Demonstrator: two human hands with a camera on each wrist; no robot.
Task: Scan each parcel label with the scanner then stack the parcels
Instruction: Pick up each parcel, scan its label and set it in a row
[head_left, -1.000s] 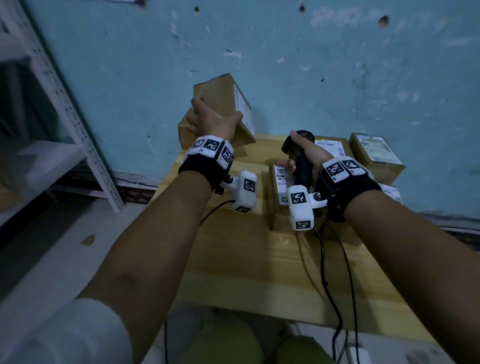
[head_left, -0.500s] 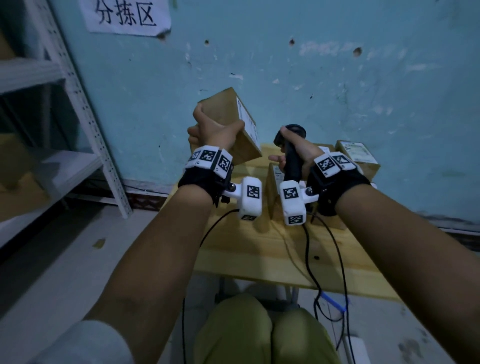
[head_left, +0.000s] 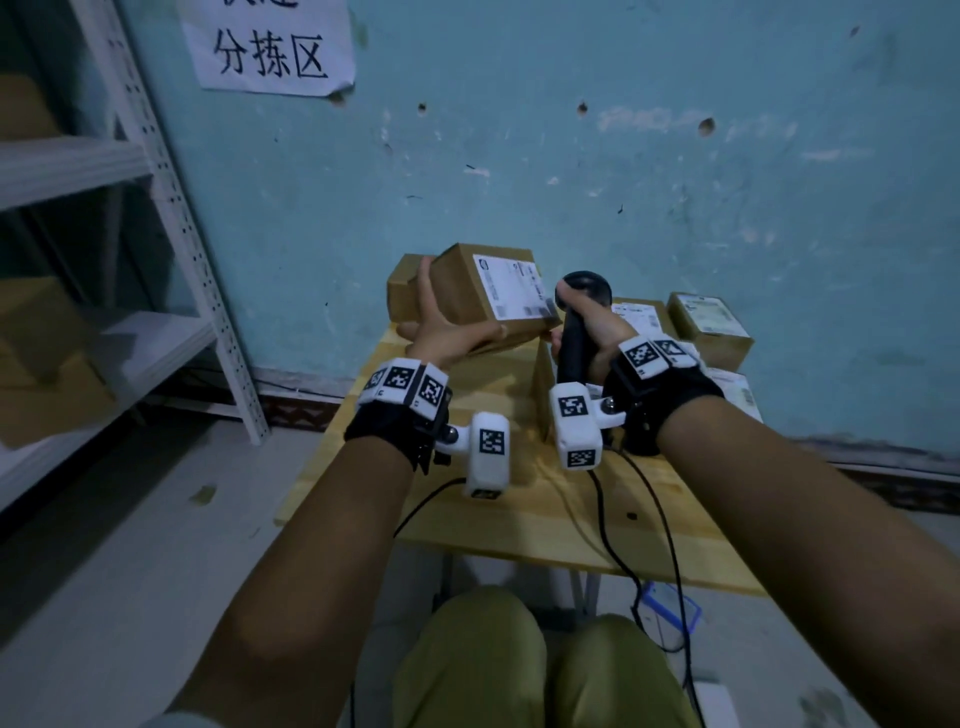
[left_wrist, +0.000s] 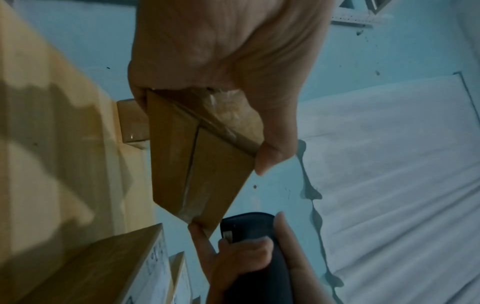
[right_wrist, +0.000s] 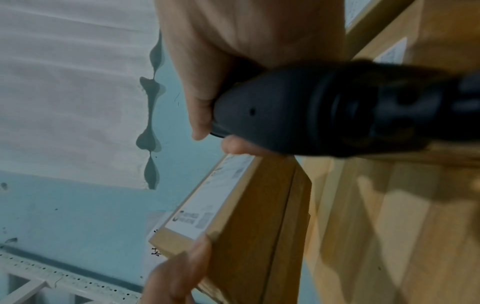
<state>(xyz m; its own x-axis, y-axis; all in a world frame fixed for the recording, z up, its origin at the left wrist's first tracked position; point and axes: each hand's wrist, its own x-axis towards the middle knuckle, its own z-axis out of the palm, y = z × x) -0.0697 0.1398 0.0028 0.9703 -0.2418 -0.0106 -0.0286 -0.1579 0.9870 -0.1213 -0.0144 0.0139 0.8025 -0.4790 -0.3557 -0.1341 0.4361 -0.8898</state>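
Note:
My left hand (head_left: 441, 332) grips a brown cardboard parcel (head_left: 478, 296) above the table's far left, its white label (head_left: 511, 286) turned up and to the right. The same parcel (left_wrist: 197, 162) shows its taped underside in the left wrist view, and its label edge (right_wrist: 207, 205) in the right wrist view. My right hand (head_left: 592, 325) holds the black scanner (head_left: 574, 332) upright by its handle, right beside the parcel's right end. The scanner's head (right_wrist: 324, 115) sits just above the label. One right fingertip touches the parcel's corner (left_wrist: 200, 228).
Another brown parcel (head_left: 410, 291) lies behind the held one. More labelled parcels (head_left: 709, 325) lie at the far right of the wooden table (head_left: 519, 519). Cables (head_left: 634, 519) trail off the front edge. A metal shelf rack (head_left: 171, 218) stands to the left, with a paper sign (head_left: 270, 52) on the wall.
The parcel has dropped lower and tipped from standing on edge to lying flatter, label up. The scanner has come close against its right end. The head view has tilted up.

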